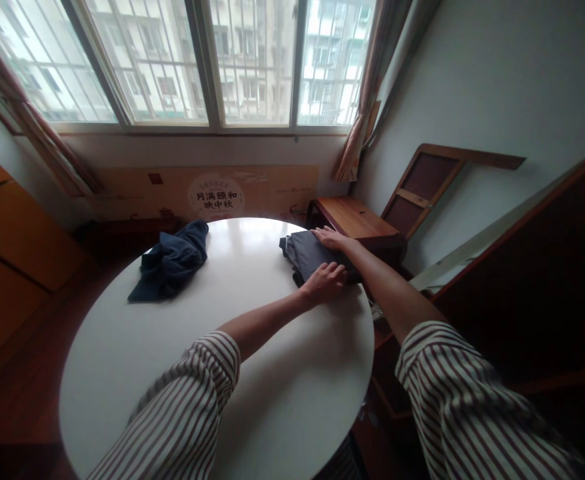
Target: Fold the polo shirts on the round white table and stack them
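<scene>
A dark grey folded garment (312, 257) lies at the right far edge of the round white table (272, 373), on what looks like more folded dark cloth. My right hand (331, 238) rests on its far side, fingers stretched out over the fabric. On the near side, my left hand (325, 281) presses down with its fingers slightly bent and apart; neither hand appears to grip the cloth. At the table's left far edge sits a crumpled navy garment (172, 263), away from both hands.
Beyond the table's right far edge stands a wooden side table (357, 219). A wooden frame with dark panels (422, 180) leans by the right wall. Barred windows (252, 60) and a printed board (272, 190) are behind. An orange wooden cabinet (17, 240) is at left.
</scene>
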